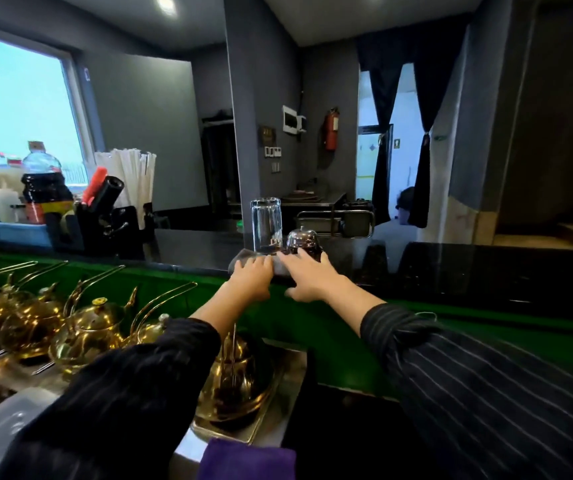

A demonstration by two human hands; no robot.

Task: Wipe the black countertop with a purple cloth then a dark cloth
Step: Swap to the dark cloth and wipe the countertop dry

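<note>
The left hand (pixel 252 275) presses flat, fingers together, on the dark cloth (pixel 240 262), which lies with its long axis left to right along the counter's (pixel 486 268) near edge, before a glass (pixel 266 225) and bell (pixel 304 242). The right hand (pixel 307 275) rests on its right end, fingers spread. The purple cloth (pixel 247 460) lies below, nearest the person.

Two hands are being counted: one left hand (pixel 250 277) and one right hand (pixel 307 279). Two cloths are being seen, one grey cloth (pixel 280 267) and one purple cloth (pixel 247 460). One drinking glass (pixel 266 223) and one chrome call bell (pixel 304 241) are being shown. At least five golden teapots (pixel 88 327) are being displayed, with one fire extinguisher (pixel 332 128) and one dark-liquid bottle (pixel 44 188).
</note>
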